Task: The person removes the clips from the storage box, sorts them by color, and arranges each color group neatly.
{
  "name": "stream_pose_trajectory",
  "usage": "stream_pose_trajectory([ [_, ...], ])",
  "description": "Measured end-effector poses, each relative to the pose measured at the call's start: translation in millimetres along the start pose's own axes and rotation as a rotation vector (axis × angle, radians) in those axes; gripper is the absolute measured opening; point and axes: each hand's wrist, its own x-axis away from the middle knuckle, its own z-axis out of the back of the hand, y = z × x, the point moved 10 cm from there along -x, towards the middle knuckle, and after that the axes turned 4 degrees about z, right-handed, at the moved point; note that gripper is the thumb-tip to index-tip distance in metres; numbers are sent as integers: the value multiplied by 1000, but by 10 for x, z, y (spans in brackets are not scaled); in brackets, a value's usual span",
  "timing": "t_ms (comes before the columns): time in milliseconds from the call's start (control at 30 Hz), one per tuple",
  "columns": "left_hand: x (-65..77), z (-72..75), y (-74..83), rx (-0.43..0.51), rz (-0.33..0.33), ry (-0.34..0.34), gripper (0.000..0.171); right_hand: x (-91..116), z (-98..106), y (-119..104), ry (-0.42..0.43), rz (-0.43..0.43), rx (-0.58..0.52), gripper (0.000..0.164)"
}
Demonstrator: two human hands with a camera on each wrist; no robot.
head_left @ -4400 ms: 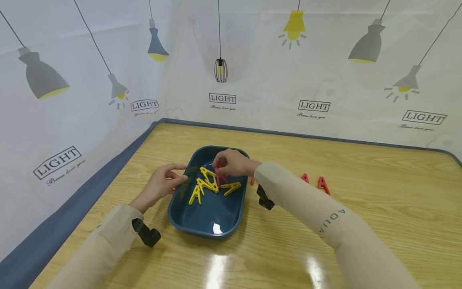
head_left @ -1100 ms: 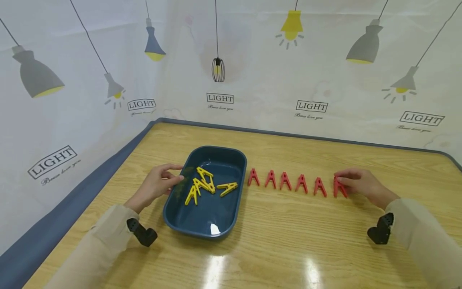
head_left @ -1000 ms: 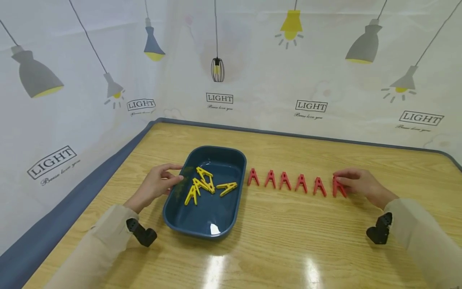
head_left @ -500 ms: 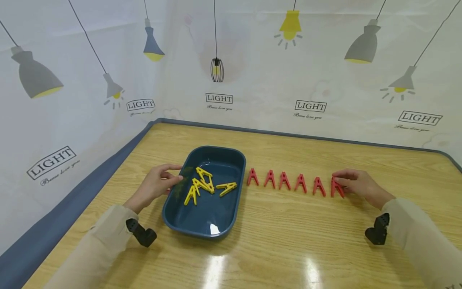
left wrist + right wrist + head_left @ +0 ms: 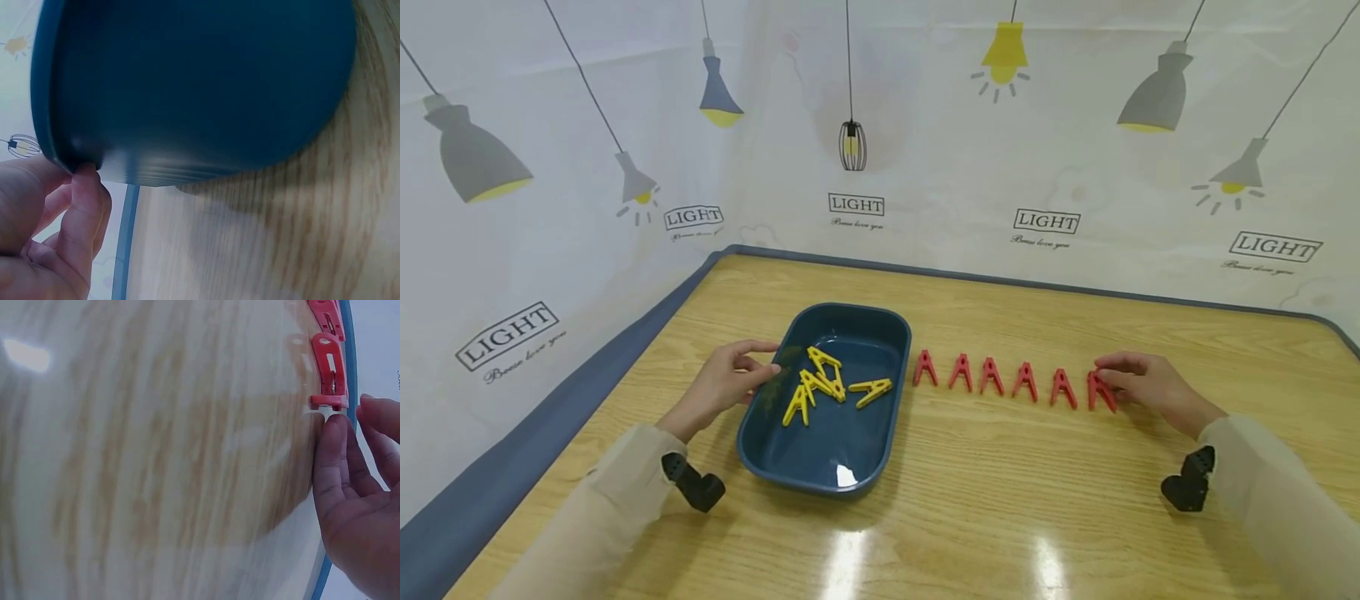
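Note:
My left hand (image 5: 730, 379) pinches the left rim of a dark blue plastic tub (image 5: 820, 454); in the left wrist view, thumb and fingers (image 5: 87, 212) meet at the tub's edge (image 5: 206, 106). Several yellow clothespins (image 5: 872, 392) lie loose inside it. To the tub's right, several red clothespins (image 5: 990, 377) stand in a row on the table. Beside the rightmost red clothespin (image 5: 1101, 392) is my right hand (image 5: 1150, 387). In the right wrist view, its fingers (image 5: 334, 456) sit just short of that clothespin (image 5: 329, 369), with thumb and fingertips apart.
The wooden table (image 5: 1000, 483) runs back to a blue edging strip (image 5: 1000, 279) along a white backdrop (image 5: 940, 150) printed with lamps. A black camera sits on each sleeved wrist.
My right hand was in the tub on a red clothespin, then set it at the row's right end. Now its fingers have loosened from it slightly. My left hand stays on the rim.

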Motion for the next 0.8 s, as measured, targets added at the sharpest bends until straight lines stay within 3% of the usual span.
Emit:
stream_pose_trajectory([
  [400,3,-1,7,11,0,-9,45,53,16,38,59,-10,74,49],
  [800,0,-11,9,13,5,-8,44,94,-15,60,61,-21,8,46],
])
